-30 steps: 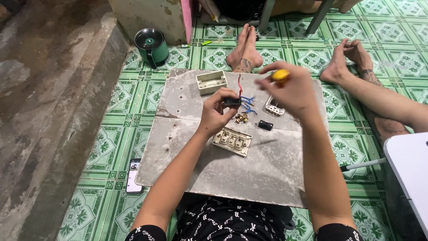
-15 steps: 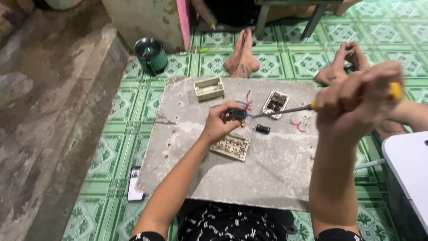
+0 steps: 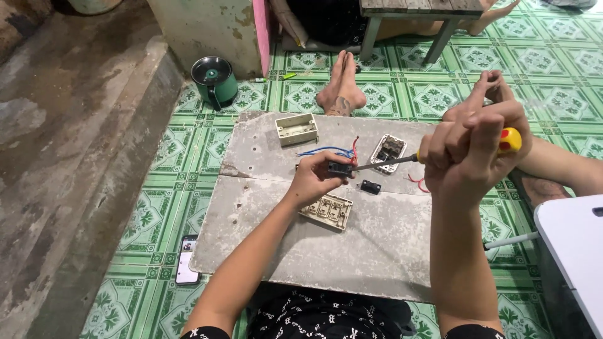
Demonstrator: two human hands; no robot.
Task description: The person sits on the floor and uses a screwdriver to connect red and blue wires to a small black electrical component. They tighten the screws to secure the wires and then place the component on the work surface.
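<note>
The small black switch part (image 3: 340,167) sits up above the middle of the grey board (image 3: 352,251), pinched tight in the left hand (image 3: 316,182). Blue and red wires (image 3: 333,150) come out of its far side. It looks light and hard, and small enough to slip, so holding it by its two sides with the fingertips seems best. The wires look thin and bendy and could snap off if pulled.

The right hand (image 3: 471,160) is closed around the yellow handle of a screwdriver (image 3: 440,154). Its metal tip pokes into the black part.

Just near the left hand lies a white switch plate (image 3: 326,211). A little black piece (image 3: 370,187) lies to the right. Farther off sit a grey switch frame (image 3: 388,152) and a white box (image 3: 296,129). A phone (image 3: 187,259) lies on the green tile floor (image 3: 157,157) at the left. A green pot (image 3: 215,80) stands far away at the left, and someone else's bare feet (image 3: 342,91) rest at the far edge of the board.
</note>
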